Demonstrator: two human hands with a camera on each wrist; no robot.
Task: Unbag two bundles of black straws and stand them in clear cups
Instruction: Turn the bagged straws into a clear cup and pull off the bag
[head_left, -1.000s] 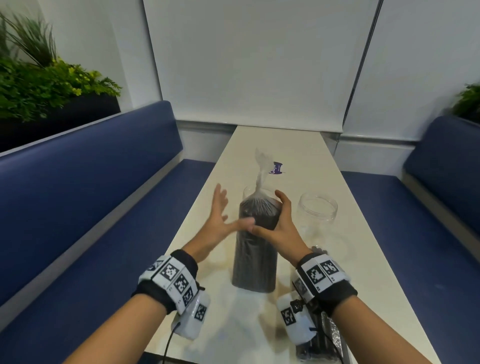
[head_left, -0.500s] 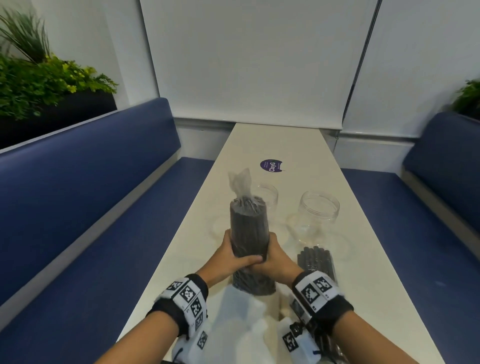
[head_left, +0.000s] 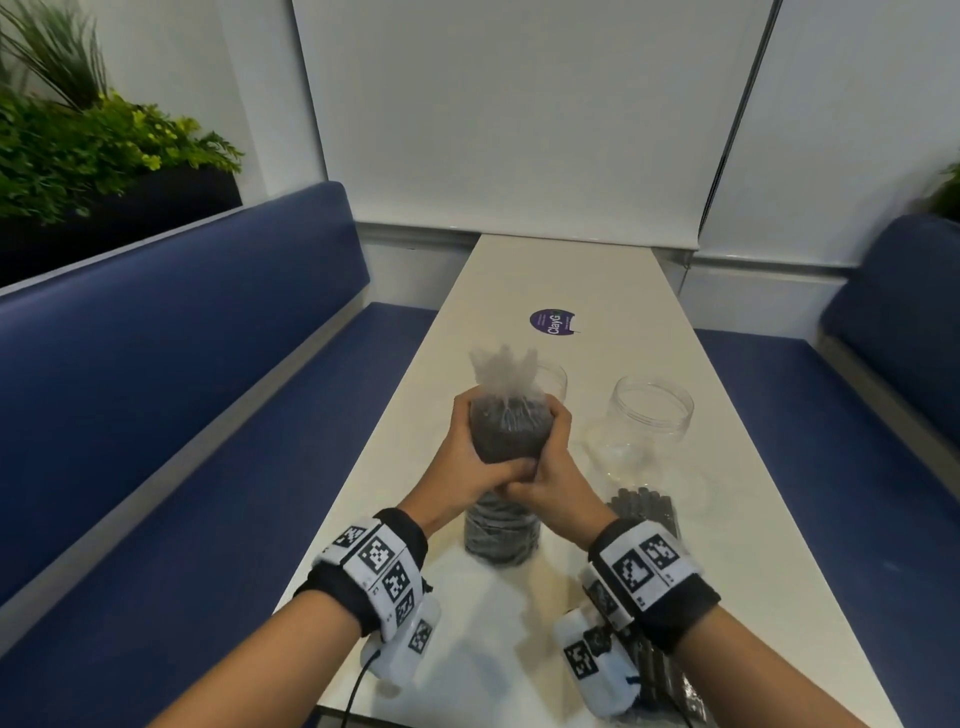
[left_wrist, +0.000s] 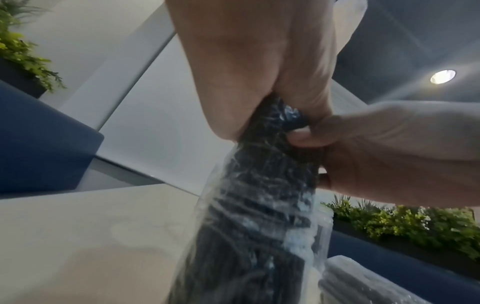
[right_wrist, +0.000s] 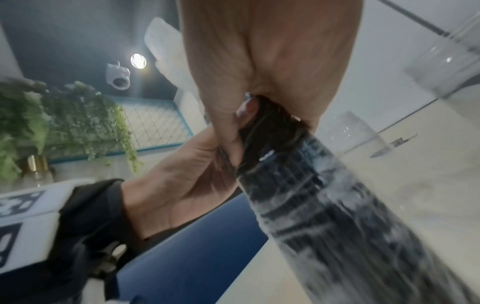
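- Bagged bundle of black straws (head_left: 506, 441): stands upright on the white bench (head_left: 597, 280), near its front middle, sealed in a clear wrap whose gathered top flares above the hands.
- Left hand (head_left: 470, 457): fingers curled round the bundle's upper left side, gripping it.
- Right hand (head_left: 553, 467): fingers curled round the upper right side, gripping the same bundle; fingertips of both hands meet at the front.
- Clear cup, far (head_left: 553, 382): directly behind the held bundle, mostly screened by it and the wrap; only the right part of the rim shows.
- Clear cup, right (head_left: 653, 415): upright, open mouth up, standing apart to the right of the bundle.
- Second bundle of straws (head_left: 644, 514): lying on the bench in front of the right cup, its near part covered by the right wrist and wristband.
- Purple round sticker (head_left: 553, 322): farther along the bench, beyond the cups.
- Blue seats (head_left: 171, 332): along both sides of the bench; green plants (head_left: 78, 150) behind the left one.
- Wrist views: motion-blurred; wrap shows as streaked glare over dark straws, and the bundle's foot is cut off by the frame.
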